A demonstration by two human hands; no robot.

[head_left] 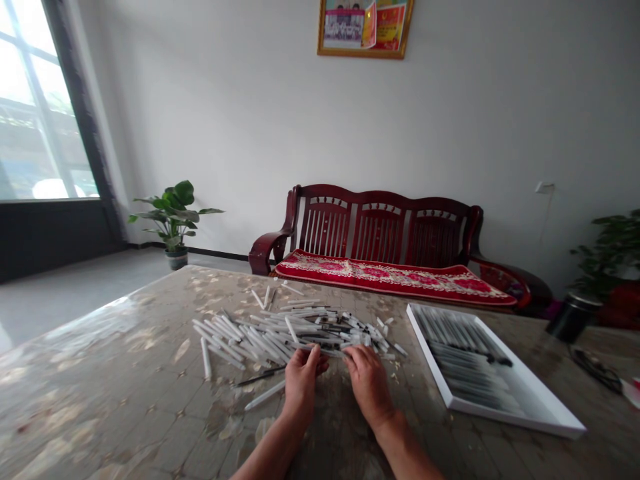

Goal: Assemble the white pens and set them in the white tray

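Observation:
My left hand (pixel 303 373) and my right hand (pixel 367 380) are close together at the near edge of a loose heap of pens (pixel 265 337). Between them runs a slim pen (pixel 333 353) with a pale barrel, its ends covered by my pinched fingers. Most pens in the heap have whitish, see-through barrels; a few are dark. Just left of my left wrist lie a white pen (pixel 265 395) and a black pen-like piece (pixel 260 377). To the right, a white shallow box (pixel 520 423) holds rows of dark-tipped clear pens (pixel 460 357).
A patterned cloth (pixel 125 400) covers the table. Past its far edge stands a dark red wooden bench (pixel 380 227) with a red floral cover. A black canister (pixel 573 319) and a dark cable (pixel 595 370) are at the right. A potted plant (pixel 175 213) stands on the floor, back left.

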